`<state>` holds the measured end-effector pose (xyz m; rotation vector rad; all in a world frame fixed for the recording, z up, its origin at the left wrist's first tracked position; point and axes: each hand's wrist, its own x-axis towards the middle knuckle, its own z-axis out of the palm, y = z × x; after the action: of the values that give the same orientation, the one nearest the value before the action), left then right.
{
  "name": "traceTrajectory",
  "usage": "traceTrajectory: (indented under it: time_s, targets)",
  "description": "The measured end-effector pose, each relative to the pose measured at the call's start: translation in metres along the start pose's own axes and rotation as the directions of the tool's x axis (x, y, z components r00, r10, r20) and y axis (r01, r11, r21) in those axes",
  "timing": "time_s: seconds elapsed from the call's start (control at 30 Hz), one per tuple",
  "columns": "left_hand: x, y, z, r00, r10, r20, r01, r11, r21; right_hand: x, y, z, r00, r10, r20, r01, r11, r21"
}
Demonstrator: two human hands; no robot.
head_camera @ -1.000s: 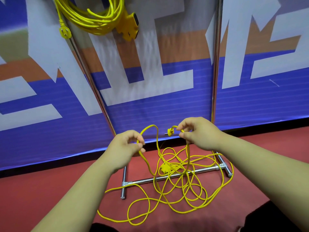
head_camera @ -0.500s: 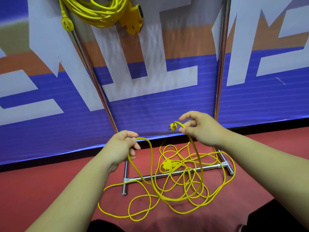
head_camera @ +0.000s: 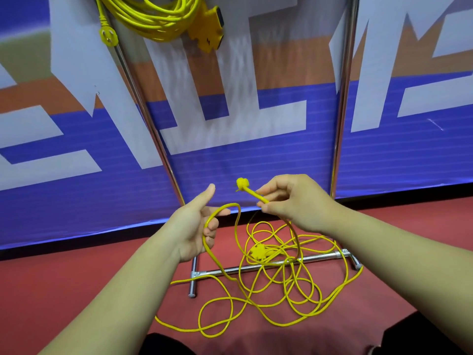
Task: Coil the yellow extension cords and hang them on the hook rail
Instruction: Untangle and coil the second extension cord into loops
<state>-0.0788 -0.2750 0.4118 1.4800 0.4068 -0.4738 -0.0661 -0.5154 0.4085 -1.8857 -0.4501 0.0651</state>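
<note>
Job only partly done: coiled cord already hung up at top left; loose cord mostly a messy heap on red floor, lower middle; plug end pinched in right hand; one loop draped over open, unsqueezing left hand; most coiling left, then hanging.

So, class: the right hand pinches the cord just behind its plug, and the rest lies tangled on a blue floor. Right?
No: the head view shows a red floor, not blue. The right hand does pinch the cord behind its plug.
</note>
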Motion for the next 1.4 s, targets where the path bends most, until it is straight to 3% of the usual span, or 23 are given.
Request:
traceTrajectory:
  time_s: [0.2, 0.37, 0.47, 0.53, 0.6, 0.77, 1.07, 1.27, 1.4]
  targets:
    - [0.001, -0.003, 0.013, 0.988, 0.149, -0.034, -0.15, 0.988, -0.036, -0.008, -0.007, 0.025, 0.987, -0.138, 0.087, 0.154, 0.963, -0.221]
    - [0.004, -0.007, 0.009, 0.932, 0.351, -0.088, -0.337, 0.931, 0.138, -0.01, -0.004, 0.023, 0.958, -0.11, 0.265, 0.187, 0.94, -0.285]
    - [0.0, -0.007, 0.003, 0.902, 0.433, 0.001, -0.411, 0.855, 0.317, -0.004, 0.0, 0.006, 0.991, -0.092, 0.097, 0.112, 0.965, -0.237]
    - [-0.005, -0.007, 0.005, 0.903, 0.414, 0.118, -0.425, 0.816, 0.391, 0.001, 0.002, -0.003, 0.994, -0.097, -0.056, 0.083, 0.974, -0.21]
    - [-0.009, -0.009, 0.012, 0.909, 0.355, 0.22, -0.415, 0.822, 0.39, 0.005, 0.003, -0.005, 0.992, -0.07, -0.101, 0.054, 0.988, -0.147]
    - [-0.011, -0.011, 0.022, 0.89, 0.264, 0.371, -0.42, 0.791, 0.445, 0.009, -0.002, 0.005, 0.999, -0.004, 0.048, 0.006, 0.999, -0.031]
    - [-0.01, -0.014, 0.02, 0.883, 0.253, 0.395, -0.424, 0.79, 0.443, 0.007, -0.004, 0.0, 0.983, -0.014, 0.185, 0.016, 1.0, -0.007]
    - [-0.008, -0.014, 0.018, 0.886, 0.227, 0.404, -0.392, 0.831, 0.394, 0.006, -0.005, -0.016, 0.933, 0.015, 0.359, 0.07, 0.972, -0.223]
    - [-0.008, -0.012, 0.019, 0.878, 0.238, 0.415, -0.411, 0.819, 0.401, 0.004, -0.001, -0.024, 0.949, -0.024, 0.315, 0.101, 0.968, -0.229]
